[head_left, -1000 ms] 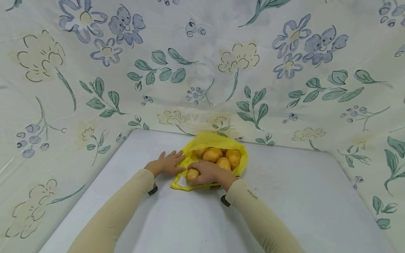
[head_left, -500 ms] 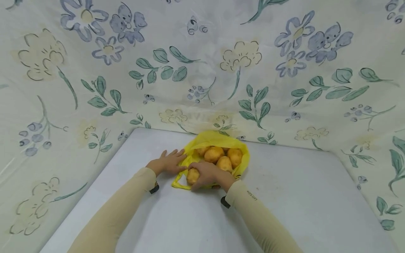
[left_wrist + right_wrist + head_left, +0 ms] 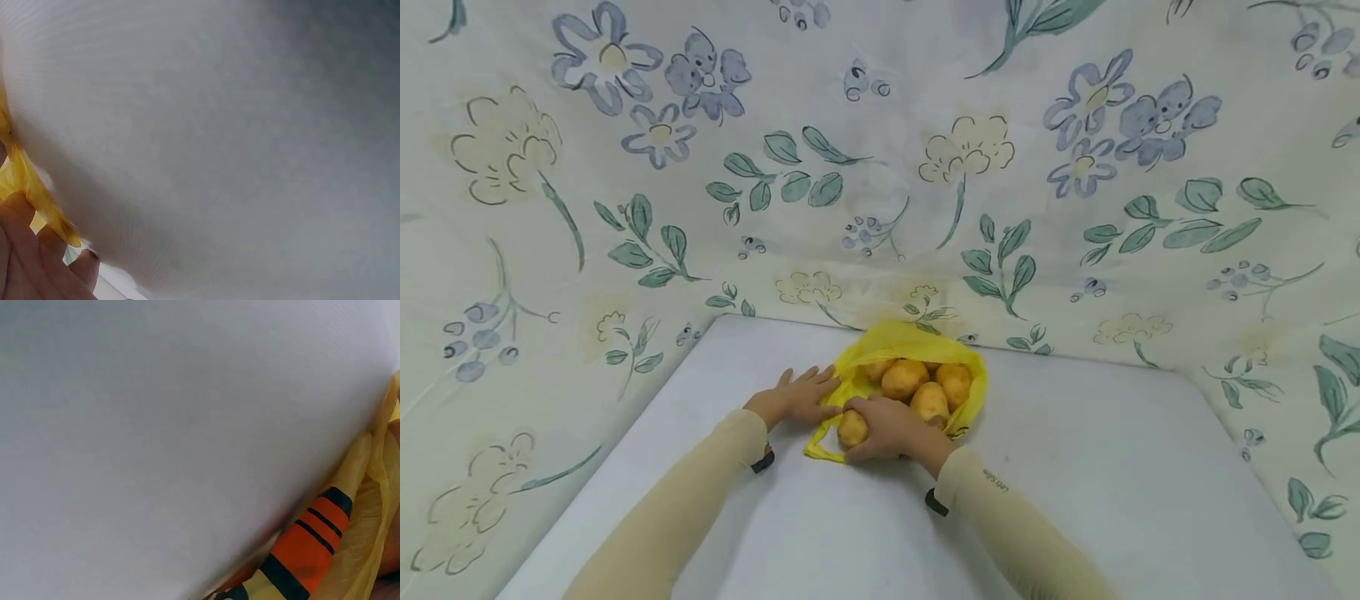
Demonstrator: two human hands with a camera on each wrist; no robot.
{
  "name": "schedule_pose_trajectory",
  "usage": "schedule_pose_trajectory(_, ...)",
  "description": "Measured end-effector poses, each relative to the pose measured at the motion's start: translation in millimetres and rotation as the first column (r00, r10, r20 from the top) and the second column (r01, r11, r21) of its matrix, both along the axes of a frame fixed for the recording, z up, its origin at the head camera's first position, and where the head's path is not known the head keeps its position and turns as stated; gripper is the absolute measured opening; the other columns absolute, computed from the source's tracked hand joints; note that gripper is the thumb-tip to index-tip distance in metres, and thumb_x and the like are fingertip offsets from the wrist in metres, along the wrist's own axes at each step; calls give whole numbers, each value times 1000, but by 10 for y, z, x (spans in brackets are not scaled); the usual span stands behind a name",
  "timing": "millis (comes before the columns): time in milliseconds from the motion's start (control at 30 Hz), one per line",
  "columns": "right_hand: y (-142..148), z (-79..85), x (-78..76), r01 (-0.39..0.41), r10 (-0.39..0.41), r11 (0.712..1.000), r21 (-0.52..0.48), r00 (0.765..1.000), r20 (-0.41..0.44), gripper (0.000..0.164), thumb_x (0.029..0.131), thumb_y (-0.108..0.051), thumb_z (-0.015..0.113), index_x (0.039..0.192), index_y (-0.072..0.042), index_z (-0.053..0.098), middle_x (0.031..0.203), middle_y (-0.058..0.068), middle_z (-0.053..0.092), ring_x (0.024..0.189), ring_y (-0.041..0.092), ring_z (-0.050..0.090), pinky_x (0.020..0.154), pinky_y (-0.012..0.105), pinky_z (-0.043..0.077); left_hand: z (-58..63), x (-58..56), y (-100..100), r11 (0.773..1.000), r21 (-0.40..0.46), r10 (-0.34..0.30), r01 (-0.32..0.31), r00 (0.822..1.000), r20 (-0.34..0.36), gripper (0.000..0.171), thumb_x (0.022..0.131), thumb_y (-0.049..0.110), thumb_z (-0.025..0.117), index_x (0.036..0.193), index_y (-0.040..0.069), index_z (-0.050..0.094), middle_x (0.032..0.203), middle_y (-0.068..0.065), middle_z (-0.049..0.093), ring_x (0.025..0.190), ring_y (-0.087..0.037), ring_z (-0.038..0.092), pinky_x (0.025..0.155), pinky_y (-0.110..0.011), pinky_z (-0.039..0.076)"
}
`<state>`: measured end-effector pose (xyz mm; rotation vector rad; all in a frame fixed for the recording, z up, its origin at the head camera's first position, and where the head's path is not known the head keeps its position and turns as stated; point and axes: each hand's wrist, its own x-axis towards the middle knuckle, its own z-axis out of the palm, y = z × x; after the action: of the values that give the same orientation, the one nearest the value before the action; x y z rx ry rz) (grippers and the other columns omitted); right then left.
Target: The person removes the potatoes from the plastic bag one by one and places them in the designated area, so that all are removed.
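The bag (image 3: 891,337), thin translucent yellow plastic, lies slumped with its mouth gaping toward the person and its upper side arched over the contents. A handle loop (image 3: 820,452) spreads flat at its near left corner, and an orange patch (image 3: 306,550) with dark bars is printed on its outside. The left hand (image 3: 797,397) touches the bag's left edge. At the near left of the bag's mouth, the right hand (image 3: 887,428) grips a rounded golden-brown potato (image 3: 853,431). Several more smooth, similarly coloured potatoes (image 3: 905,380) are heaped together inside the bag, the rearmost partly hidden.
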<state>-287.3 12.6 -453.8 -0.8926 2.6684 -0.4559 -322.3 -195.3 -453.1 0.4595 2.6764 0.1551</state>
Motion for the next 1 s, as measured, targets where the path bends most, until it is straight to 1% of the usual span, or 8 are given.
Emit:
schedule_pose_trajectory(67,22,-27,27,9,-9,1000,0,1000,6,70,76,-53,81,134,-26,53,116,-3,61,95,11,57,87,32,50,-28,8,22,1000,0,-11,11,1000,1,73,99,57,45,157,16,29,167,-11,14,153,-40,11,117,-71,1)
schedule_pose_trajectory(133,39,-31,25,18,-18,1000,-6,1000,-3,70,75,-53,81,134,-27,53,118,-2,61,96,11,57,88,33,50,-25,0,41,1000,8,-12,12,1000,-11,72,99,57,45,156,16,30,167,-11,15,152,-40,12,117,-71,2)
schedule_pose_trajectory(267,42,-9,12,8,-8,1000,-16,1000,0,71,76,-54,80,135,-27,52,122,0,60,99,12,57,90,35,51,26,2,40,1000,-4,-4,4,1000,-7,72,99,56,46,157,16,30,167,-11,15,152,-40,12,117,-70,2)
schedule_pose_trajectory(367,31,-24,18,-2,3,1000,-29,1000,12,71,76,-54,81,135,-27,52,121,-1,59,97,11,57,88,33,51,54,26,27,1000,-3,2,-2,1000,5,72,99,55,47,156,15,30,166,-12,15,152,-41,13,117,-70,1)
schedule_pose_trajectory(533,28,-46,44,-4,5,1000,-31,1000,20,71,76,-54,80,135,-27,52,120,-1,59,95,10,57,86,33,50,28,46,11,1000,-8,0,0,1000,12,72,99,56,46,156,15,30,166,-11,15,152,-40,12,117,-71,1)
schedule_pose_trajectory(733,2,-53,54,21,-20,1000,-20,1000,23,74,76,-56,80,136,-26,51,124,0,60,100,12,58,92,36,51,-17,44,-12,1000,1,1,-1,1000,9,71,100,56,45,157,16,30,167,-11,14,153,-40,11,117,-71,1)
schedule_pose_trajectory(1000,-16,-30,46,27,-26,1000,-11,999,21,76,75,-58,79,137,-24,52,126,1,61,103,12,59,94,36,51,-9,17,-13,1000,-24,3,-2,1000,16,73,99,58,45,157,17,28,167,-10,13,153,-40,11,116,-71,0)
